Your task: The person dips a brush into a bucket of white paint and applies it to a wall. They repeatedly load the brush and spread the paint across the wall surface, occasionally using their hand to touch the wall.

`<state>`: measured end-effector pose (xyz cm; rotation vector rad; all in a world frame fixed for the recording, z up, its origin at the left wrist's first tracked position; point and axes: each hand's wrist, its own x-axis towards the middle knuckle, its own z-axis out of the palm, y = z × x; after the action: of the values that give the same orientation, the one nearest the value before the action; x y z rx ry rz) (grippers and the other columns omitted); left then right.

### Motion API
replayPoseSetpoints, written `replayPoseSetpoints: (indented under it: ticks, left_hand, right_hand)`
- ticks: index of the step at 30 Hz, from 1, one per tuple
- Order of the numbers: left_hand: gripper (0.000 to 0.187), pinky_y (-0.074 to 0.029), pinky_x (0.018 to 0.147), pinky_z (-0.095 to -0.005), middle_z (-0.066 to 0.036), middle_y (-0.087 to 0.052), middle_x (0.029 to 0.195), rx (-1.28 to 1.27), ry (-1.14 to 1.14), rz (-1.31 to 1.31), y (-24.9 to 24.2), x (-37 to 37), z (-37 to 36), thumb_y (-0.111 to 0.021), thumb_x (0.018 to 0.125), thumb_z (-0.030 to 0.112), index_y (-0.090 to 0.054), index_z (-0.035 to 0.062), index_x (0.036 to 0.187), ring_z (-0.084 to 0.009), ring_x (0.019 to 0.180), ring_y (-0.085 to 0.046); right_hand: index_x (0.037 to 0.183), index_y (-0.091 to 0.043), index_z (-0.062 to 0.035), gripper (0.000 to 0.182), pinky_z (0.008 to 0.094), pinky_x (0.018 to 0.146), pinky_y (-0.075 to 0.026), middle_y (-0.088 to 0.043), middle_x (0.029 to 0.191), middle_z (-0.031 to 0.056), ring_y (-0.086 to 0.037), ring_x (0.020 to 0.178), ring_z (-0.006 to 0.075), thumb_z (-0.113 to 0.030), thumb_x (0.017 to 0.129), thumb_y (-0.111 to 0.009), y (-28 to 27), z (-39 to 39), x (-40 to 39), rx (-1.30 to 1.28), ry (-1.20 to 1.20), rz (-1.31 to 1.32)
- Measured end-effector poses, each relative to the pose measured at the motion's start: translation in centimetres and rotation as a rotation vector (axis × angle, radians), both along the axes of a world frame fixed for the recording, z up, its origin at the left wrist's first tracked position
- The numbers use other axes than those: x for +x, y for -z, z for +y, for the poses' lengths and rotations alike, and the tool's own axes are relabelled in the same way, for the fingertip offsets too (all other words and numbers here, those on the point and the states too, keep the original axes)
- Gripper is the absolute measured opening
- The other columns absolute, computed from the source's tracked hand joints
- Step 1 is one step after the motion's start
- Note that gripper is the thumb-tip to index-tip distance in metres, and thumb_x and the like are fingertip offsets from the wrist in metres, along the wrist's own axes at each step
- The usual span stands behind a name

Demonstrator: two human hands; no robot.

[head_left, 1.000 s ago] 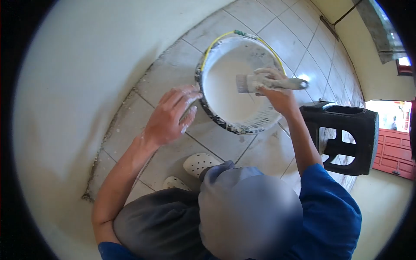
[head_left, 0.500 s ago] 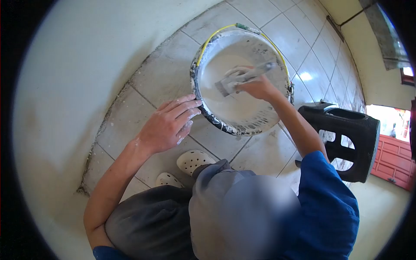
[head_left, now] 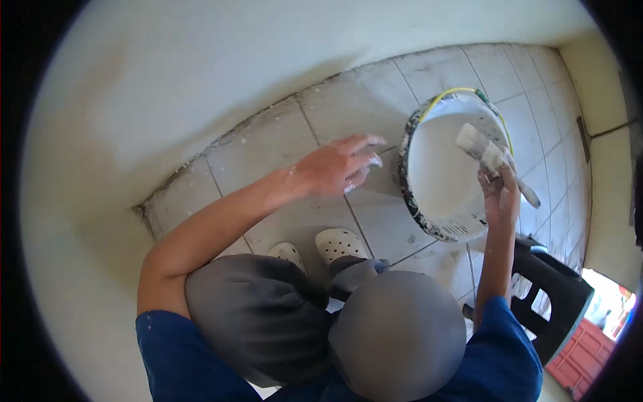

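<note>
White paint fills the lower part of a round bucket [head_left: 439, 167], which has a black, paint-smeared rim and a yellow wire handle. Over the bucket's right side, my right hand [head_left: 499, 187] grips a paintbrush [head_left: 494, 158]. The brush's white-coated bristles point up and left above the paint, and its handle end points down and right. My left hand [head_left: 341, 164] is held over the floor left of the bucket, apart from its rim. Its fingers are spread, flecked with white paint and hold nothing.
A pale wall [head_left: 201, 74] meets the tiled floor [head_left: 358, 100] along a dirty edge. A black plastic stool [head_left: 552, 295] stands at the lower right near my right arm. Cream clogs [head_left: 339, 245] are below my left hand. A red door [head_left: 584, 358] shows at the far right.
My left hand has come off the bucket rim. My right hand has lifted the brush from low in the bucket to above its right side. The view has turned, so the bucket appears farther right.
</note>
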<state>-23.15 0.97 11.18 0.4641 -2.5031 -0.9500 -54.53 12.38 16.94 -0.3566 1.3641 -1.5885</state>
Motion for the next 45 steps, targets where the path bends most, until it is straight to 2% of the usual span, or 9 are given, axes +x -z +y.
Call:
replayPoseSetpoints:
  ticks: [5, 11, 18, 21, 24, 33, 36, 42, 45]
  left_hand:
    - [0.020, -0.045, 0.081, -0.0429, -0.018, -0.056, 0.107, 0.175, -0.222, -0.347, 5.6, 6.7, -2.5, -0.054, 0.084, 0.018, -0.055, 0.0043, 0.099, -0.0354, 0.100, -0.053]
    - [0.026, -0.045, 0.079, -0.0447, -0.022, -0.059, 0.096, 0.429, -0.316, -0.730, 8.2, 15.6, -3.3, -0.053, 0.085, 0.025, -0.055, 0.0010, 0.097, -0.0386, 0.091, -0.056]
    - [0.032, -0.046, 0.082, -0.0437, -0.024, -0.060, 0.096, 0.418, -0.393, -0.976, 8.1, 22.1, -1.3, -0.054, 0.082, 0.030, -0.058, 0.0007, 0.096, -0.0386, 0.092, -0.057]
    - [0.034, -0.046, 0.082, -0.0443, -0.024, -0.060, 0.096, 0.454, -0.408, -0.921, 9.3, 24.3, -1.1, -0.053, 0.083, 0.030, -0.057, 0.0000, 0.098, -0.0393, 0.092, -0.057]
    - [0.035, -0.045, 0.082, -0.0449, -0.024, -0.060, 0.095, 0.426, -0.438, -0.931, 9.1, 25.6, -0.8, -0.052, 0.083, 0.031, -0.056, -0.0004, 0.098, -0.0398, 0.092, -0.057]
    - [0.035, -0.044, 0.083, -0.0453, -0.023, -0.058, 0.099, 0.473, -0.507, -1.003, 8.4, 28.0, 0.1, -0.052, 0.084, 0.031, -0.053, -0.0002, 0.099, -0.0393, 0.096, -0.054]
    - [0.036, -0.043, 0.085, -0.0455, -0.024, -0.058, 0.100, 0.469, -0.493, -1.007, 8.5, 27.8, -0.2, -0.052, 0.084, 0.032, -0.053, -0.0016, 0.099, -0.0399, 0.096, -0.054]
    - [0.039, -0.044, 0.086, -0.0442, -0.024, -0.058, 0.103, 0.463, -0.496, -1.016, 9.2, 27.4, -0.5, -0.052, 0.084, 0.031, -0.055, -0.0002, 0.106, -0.0390, 0.098, -0.055]
    - [0.041, -0.043, 0.088, -0.0435, -0.024, -0.057, 0.106, 0.475, -0.420, -1.087, 8.6, 26.7, -0.8, -0.052, 0.084, 0.031, -0.053, -0.0008, 0.110, -0.0382, 0.100, -0.054]
  right_hand:
    - [0.125, -0.042, 0.0011, 0.035, 0.0324, 0.082, -0.050, -0.055, 0.118, 0.0138, -0.057, 0.101, 0.0218, -0.013, 0.093, -0.042, -0.9, -2.6, 7.5, -0.290, -0.013, -0.079]
    - [0.124, -0.038, -0.0038, 0.037, 0.0390, 0.079, -0.049, -0.052, 0.114, 0.0120, -0.056, 0.099, 0.0224, -0.008, 0.089, -0.049, 2.2, -7.4, 21.0, -0.168, -0.260, -0.281]
    - [0.117, -0.040, -0.0024, 0.033, 0.0316, 0.077, -0.051, -0.056, 0.104, 0.0114, -0.061, 0.084, 0.0198, -0.008, 0.087, -0.053, 14.0, -10.9, 34.0, 0.017, -0.257, -0.267]
    - [0.116, -0.040, -0.0020, 0.035, 0.0289, 0.072, -0.050, -0.056, 0.104, 0.0119, -0.062, 0.083, 0.0189, -0.009, 0.086, -0.057, 20.2, -11.6, 38.2, 0.018, -0.155, 0.023]
    - [0.112, -0.046, -0.0019, 0.036, 0.0273, 0.082, -0.043, -0.050, 0.106, 0.0075, -0.049, 0.097, 0.0134, -0.008, 0.082, -0.064, 20.5, -11.1, 40.4, 0.033, -0.086, 0.001]
    - [0.111, -0.042, -0.0002, 0.034, 0.0272, 0.072, -0.051, -0.046, 0.104, 0.0103, -0.050, 0.095, 0.0150, -0.004, 0.083, -0.061, 20.8, -13.3, 43.9, -0.115, -0.077, 0.266]
    - [0.107, -0.044, 0.0010, 0.030, 0.0305, 0.080, -0.041, -0.047, 0.099, 0.0097, -0.047, 0.091, 0.0171, -0.008, 0.083, -0.060, 18.8, -14.3, 44.5, -0.278, -0.039, 0.252]
    - [0.105, -0.044, 0.0012, 0.028, 0.0321, 0.082, -0.040, -0.046, 0.098, 0.0093, -0.047, 0.091, 0.0193, -0.009, 0.083, -0.059, 17.6, -11.5, 44.6, -0.091, -0.019, -0.078]
    - [0.105, -0.043, 0.0001, 0.029, 0.0295, 0.076, -0.049, -0.046, 0.101, 0.0096, -0.050, 0.091, 0.0171, -0.005, 0.082, -0.060, 20.7, -13.6, 44.6, -0.204, -0.036, 0.502]
